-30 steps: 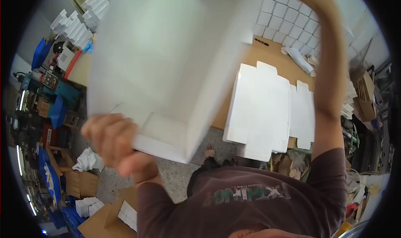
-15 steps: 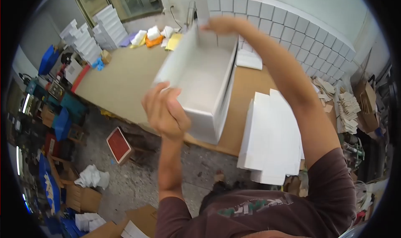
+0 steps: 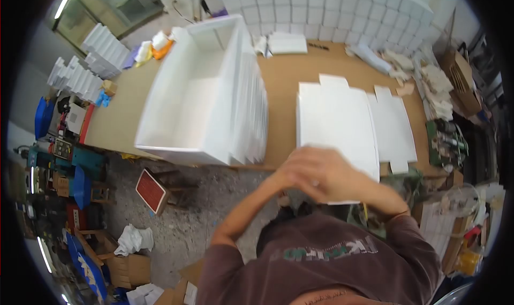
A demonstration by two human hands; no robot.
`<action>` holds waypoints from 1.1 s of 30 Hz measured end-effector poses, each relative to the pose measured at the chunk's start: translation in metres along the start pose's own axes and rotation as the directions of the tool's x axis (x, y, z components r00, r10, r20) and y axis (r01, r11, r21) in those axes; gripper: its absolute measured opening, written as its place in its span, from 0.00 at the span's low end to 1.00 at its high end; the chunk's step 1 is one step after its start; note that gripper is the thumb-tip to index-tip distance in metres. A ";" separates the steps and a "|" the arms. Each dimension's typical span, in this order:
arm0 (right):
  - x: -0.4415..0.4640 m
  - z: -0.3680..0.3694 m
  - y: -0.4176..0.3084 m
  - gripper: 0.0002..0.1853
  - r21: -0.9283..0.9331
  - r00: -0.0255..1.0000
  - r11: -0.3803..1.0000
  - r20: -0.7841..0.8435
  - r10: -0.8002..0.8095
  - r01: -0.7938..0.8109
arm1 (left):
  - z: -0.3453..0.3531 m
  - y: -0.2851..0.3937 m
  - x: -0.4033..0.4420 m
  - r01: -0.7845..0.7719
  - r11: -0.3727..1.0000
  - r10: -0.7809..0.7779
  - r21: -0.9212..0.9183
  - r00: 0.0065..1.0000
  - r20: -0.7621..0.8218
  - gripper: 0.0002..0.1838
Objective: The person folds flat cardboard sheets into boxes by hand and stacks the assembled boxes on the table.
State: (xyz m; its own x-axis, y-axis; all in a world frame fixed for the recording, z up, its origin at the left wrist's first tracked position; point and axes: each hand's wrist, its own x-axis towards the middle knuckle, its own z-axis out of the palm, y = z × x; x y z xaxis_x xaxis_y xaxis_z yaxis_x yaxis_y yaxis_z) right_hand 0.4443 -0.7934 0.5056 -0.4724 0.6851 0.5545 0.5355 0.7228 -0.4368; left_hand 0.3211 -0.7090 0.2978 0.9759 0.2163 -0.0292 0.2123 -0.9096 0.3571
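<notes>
In front of my body, my left hand (image 3: 294, 168) and my right hand (image 3: 334, 177) are close together and overlap. Both are blurred, and their fingers are partly hidden by each other. They are over the near edge of a stack of flat white box blanks (image 3: 337, 117), whose tabs stick out at the far side; whether they touch it I cannot tell. A large white open-topped box (image 3: 198, 99) stands on the table to the left, apart from both hands. Along its right side are several white layered edges, smeared by motion.
Another flat white blank (image 3: 395, 128) lies right of the stack on the brown table (image 3: 281, 80). Small white boxes (image 3: 321, 8) form a wall at the back. A red-topped stool (image 3: 151, 191) is on the floor, with stacked white pieces (image 3: 80, 75) at far left.
Both hands have let go of the white box, which now stands on the table at the left. They have come back together near my body, over the flat blanks. The view has shifted.
</notes>
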 end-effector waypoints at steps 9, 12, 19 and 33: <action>-0.130 0.102 -0.011 0.17 0.186 0.832 0.822 0.271 0.485 -0.539 | -0.016 0.017 0.031 0.424 0.853 -0.427 -0.305 0.902 0.062 0.13; -0.218 0.152 0.067 0.31 0.474 0.523 0.501 -0.096 0.847 -0.724 | -0.138 0.098 0.040 -0.110 0.994 0.101 0.003 0.894 -0.436 0.09; -0.313 -0.062 0.054 0.14 0.315 0.266 0.622 -0.701 0.662 -0.716 | -0.091 0.072 0.010 0.038 0.717 -0.461 -0.696 0.774 -0.433 0.11; -0.229 0.005 0.065 0.14 -0.150 0.532 0.512 -0.153 0.833 -0.846 | -0.003 0.073 0.054 -0.087 0.927 -0.047 -0.366 0.938 -0.343 0.10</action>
State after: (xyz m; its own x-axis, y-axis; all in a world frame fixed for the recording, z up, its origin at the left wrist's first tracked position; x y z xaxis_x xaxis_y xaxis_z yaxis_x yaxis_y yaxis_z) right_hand 0.5842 -0.9025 0.3471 0.3021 0.9524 0.0397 0.7790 -0.2227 -0.5861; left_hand 0.3894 -0.7623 0.3248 0.8880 0.3675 0.2764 0.0929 -0.7320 0.6749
